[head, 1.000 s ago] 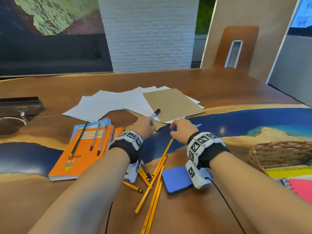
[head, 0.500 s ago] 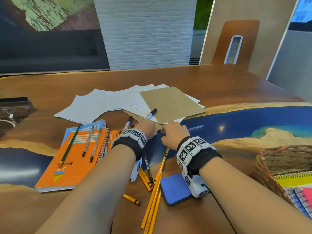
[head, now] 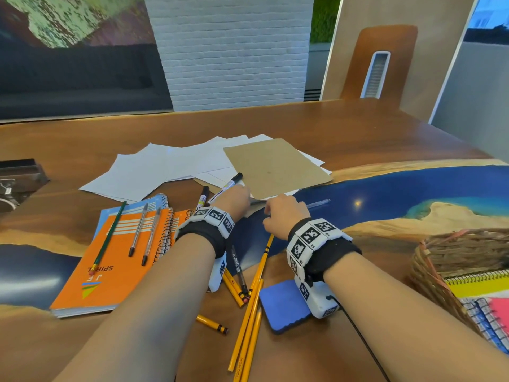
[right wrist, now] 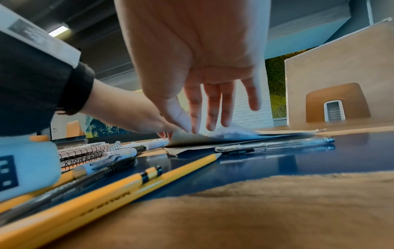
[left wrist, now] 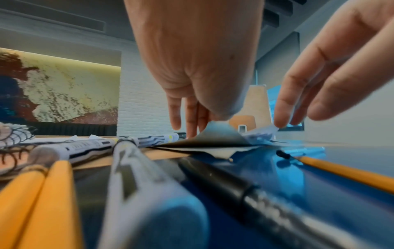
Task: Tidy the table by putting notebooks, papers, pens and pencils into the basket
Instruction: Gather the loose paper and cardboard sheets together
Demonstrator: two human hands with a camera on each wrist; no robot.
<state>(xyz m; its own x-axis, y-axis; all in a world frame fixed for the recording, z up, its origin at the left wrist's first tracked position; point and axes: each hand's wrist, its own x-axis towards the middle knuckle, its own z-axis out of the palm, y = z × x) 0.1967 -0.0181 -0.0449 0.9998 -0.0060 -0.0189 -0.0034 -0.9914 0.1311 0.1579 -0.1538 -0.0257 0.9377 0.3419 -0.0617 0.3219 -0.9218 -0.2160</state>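
Note:
White papers [head: 154, 172] lie fanned out mid-table with a brown card sheet [head: 275, 166] on top. My left hand [head: 245, 198] is at the pile's near edge; in the left wrist view its thumb and fingers [left wrist: 192, 128] pinch a lifted sheet corner [left wrist: 215, 133]. My right hand [head: 271, 209] is just to the right, with straight fingers [right wrist: 210, 118] touching the same raised edge [right wrist: 230, 133]. An orange spiral notebook [head: 118, 260] at the left carries two pens [head: 137, 230] and a green pencil [head: 110, 230]. The wicker basket [head: 440, 249] at the right holds notebooks.
Several yellow pencils [head: 248, 321] and a black pen [head: 238, 268] lie under my forearms beside a blue foam pad [head: 283, 304]. Two black markers [head: 230, 183] rest by the left hand, and a clear pen [right wrist: 277, 144] lies right of the pile. A dark box [head: 19, 175] is far left.
Both hands have drawn together at the near edge of the paper pile, and a sheet corner between them has come up off the table.

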